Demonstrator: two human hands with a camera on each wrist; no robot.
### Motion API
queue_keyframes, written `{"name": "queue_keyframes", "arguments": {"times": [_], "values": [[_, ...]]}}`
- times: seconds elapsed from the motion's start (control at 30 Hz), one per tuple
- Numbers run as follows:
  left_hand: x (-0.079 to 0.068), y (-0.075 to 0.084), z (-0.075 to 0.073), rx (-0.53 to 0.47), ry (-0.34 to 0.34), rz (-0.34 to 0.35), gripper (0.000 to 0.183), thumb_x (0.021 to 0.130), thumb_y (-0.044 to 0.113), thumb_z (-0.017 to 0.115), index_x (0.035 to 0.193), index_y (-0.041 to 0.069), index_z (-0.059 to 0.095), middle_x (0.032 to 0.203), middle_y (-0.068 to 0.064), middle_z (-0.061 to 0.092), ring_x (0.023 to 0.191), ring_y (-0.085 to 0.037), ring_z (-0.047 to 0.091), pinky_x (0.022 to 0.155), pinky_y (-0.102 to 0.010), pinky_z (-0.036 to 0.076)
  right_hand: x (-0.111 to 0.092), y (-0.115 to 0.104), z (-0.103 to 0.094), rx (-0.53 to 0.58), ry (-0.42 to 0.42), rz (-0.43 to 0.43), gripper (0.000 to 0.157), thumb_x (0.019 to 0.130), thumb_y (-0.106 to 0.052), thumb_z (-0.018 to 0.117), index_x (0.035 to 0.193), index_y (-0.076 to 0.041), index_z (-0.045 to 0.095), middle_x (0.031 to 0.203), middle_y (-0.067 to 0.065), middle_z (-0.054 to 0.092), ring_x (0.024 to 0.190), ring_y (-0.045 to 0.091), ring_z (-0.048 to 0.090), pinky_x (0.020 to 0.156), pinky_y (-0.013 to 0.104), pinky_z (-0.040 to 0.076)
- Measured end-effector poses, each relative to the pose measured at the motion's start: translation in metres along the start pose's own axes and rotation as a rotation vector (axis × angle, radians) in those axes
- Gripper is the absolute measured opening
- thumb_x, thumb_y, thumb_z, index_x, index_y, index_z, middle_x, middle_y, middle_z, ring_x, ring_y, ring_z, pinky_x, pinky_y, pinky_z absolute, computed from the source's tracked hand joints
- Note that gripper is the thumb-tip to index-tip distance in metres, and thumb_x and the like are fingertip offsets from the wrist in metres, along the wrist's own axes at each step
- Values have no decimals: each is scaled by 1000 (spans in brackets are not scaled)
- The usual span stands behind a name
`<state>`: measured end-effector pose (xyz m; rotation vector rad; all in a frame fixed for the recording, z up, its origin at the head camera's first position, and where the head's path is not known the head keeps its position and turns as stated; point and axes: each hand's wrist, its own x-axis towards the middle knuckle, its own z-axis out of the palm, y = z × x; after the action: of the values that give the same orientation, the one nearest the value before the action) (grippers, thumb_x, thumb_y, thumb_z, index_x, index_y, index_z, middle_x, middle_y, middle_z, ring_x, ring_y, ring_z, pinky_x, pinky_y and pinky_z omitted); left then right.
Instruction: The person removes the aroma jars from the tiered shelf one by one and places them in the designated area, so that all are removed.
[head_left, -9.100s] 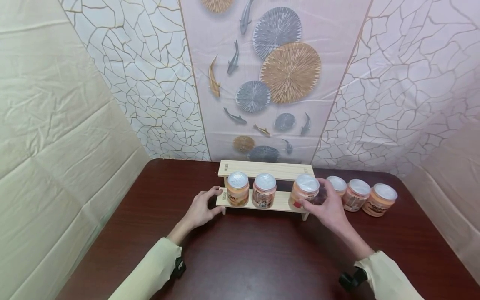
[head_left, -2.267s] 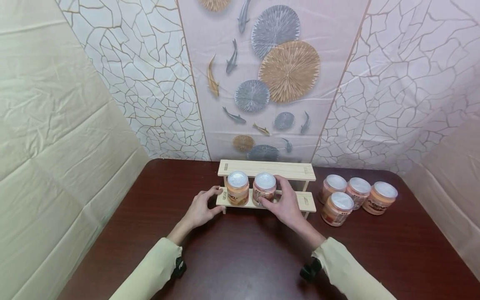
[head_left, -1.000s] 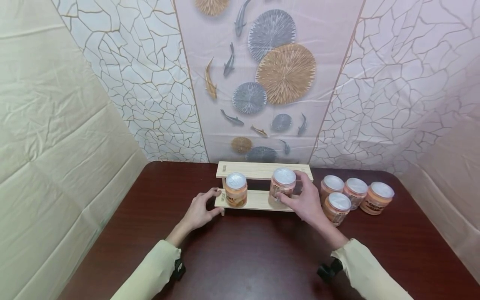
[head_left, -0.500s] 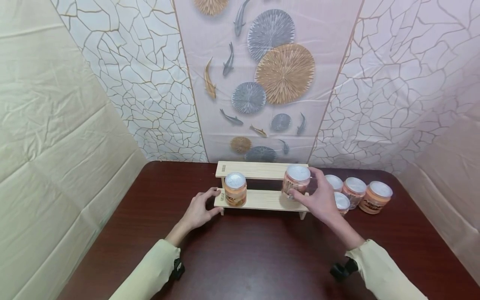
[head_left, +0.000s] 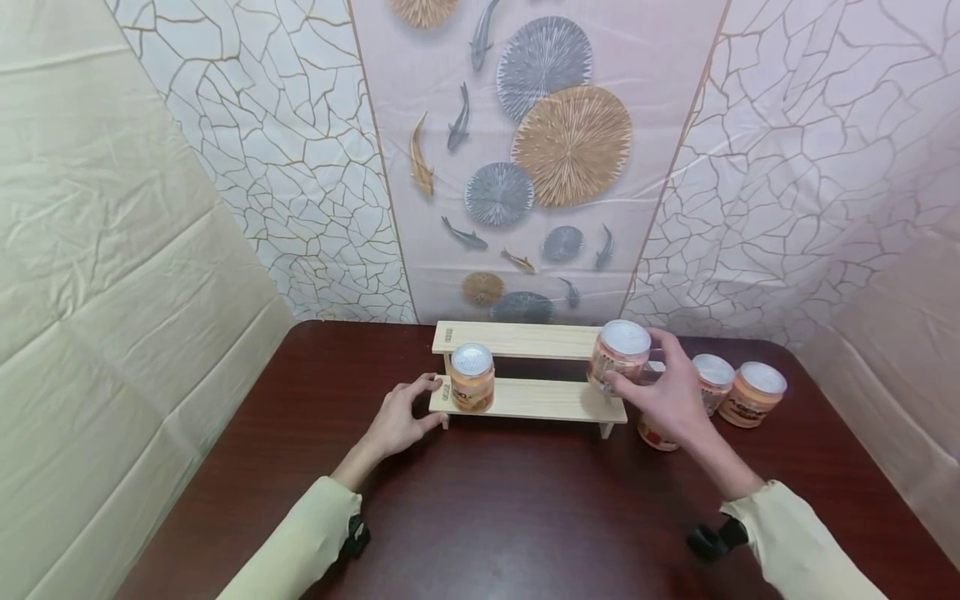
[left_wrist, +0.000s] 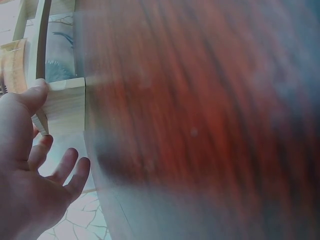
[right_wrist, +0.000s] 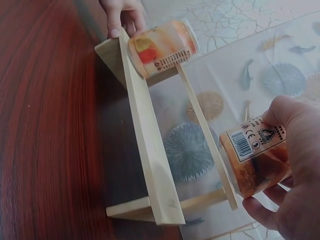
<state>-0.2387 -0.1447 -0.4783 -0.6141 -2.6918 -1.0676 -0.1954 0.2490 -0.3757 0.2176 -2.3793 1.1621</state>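
My left hand (head_left: 397, 421) pinches the left end of the lower board of a two-tier wooden rack (head_left: 547, 402), its thumb at the board's front edge. In the left wrist view the thumb and index finger (left_wrist: 42, 145) lie on either side of that board. An orange-labelled jar (head_left: 472, 387) with a clear lid stands at the left of the lower tier. My right hand (head_left: 671, 396) holds a second jar (head_left: 617, 362) by its sides, lifted over the rack's right end. A barcode label shows on that jar in the right wrist view.
To the right of the rack, several more jars stand on the dark wooden table (head_left: 480, 517), including one (head_left: 752, 396) farthest right and one (head_left: 658, 433) partly behind my right hand. A patterned cloth (head_left: 322, 167) hangs behind the table.
My right hand set one jar from the shelf on the table, then took the middle jar and carried it right, up over the rack's right end. My left hand stayed on the rack.
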Motion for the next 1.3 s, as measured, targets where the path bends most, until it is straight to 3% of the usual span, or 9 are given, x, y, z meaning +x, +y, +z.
{"name": "queue_keyframes", "arguments": {"times": [0.2,0.33,0.43,0.53,0.67,0.9,1.13,1.3], "values": [[1,-2,2,4,3,5,50,84,21,83,129,10,64,143,-11,56,118,-41,54,97,-59,42,-2,2,-15,-33,12,-4,72,75,-8,86,133,8,47,115,27,58,103,38,57,72,11,44],[1,-1,2,-2,6,11,50,83,21,83,129,10,65,142,-11,56,117,-42,55,97,-59,42,-3,4,-25,-44,38,4,73,74,-9,87,133,8,47,113,27,59,95,36,62,70,11,45],[2,-1,2,-3,7,11,50,83,21,83,128,10,65,142,-10,56,117,-42,55,97,-59,42,-3,8,-31,-22,56,8,72,74,-7,87,133,7,49,113,24,59,92,23,61,68,10,47],[2,0,2,-1,5,10,50,83,20,83,129,9,64,142,-11,56,117,-42,55,97,-59,42,-3,12,-37,-25,69,6,71,74,-5,87,133,7,49,114,21,58,96,9,52,71,9,46],[2,0,2,0,1,5,51,83,20,83,129,9,64,142,-12,56,118,-42,54,97,-59,42,-3,15,-46,-34,84,14,71,74,-4,86,133,8,48,116,21,57,97,2,48,71,8,45],[2,0,2,0,0,-2,52,83,20,83,130,9,64,143,-12,55,118,-42,54,97,-58,42,-4,18,-62,-89,120,46,71,75,-7,86,133,7,49,116,21,58,94,-3,47,70,6,44],[2,-1,1,3,-5,-1,51,84,21,82,130,9,64,143,-13,55,119,-42,54,96,-60,42,-5,24,-75,-126,133,92,72,76,-11,86,135,6,49,115,21,58,92,7,49,69,5,42],[1,-1,1,4,-7,-7,51,85,20,82,130,9,64,143,-12,55,119,-42,53,96,-60,42,-7,29,-81,-138,133,121,73,76,-14,86,136,4,48,117,19,56,90,2,48,67,6,42]]}}
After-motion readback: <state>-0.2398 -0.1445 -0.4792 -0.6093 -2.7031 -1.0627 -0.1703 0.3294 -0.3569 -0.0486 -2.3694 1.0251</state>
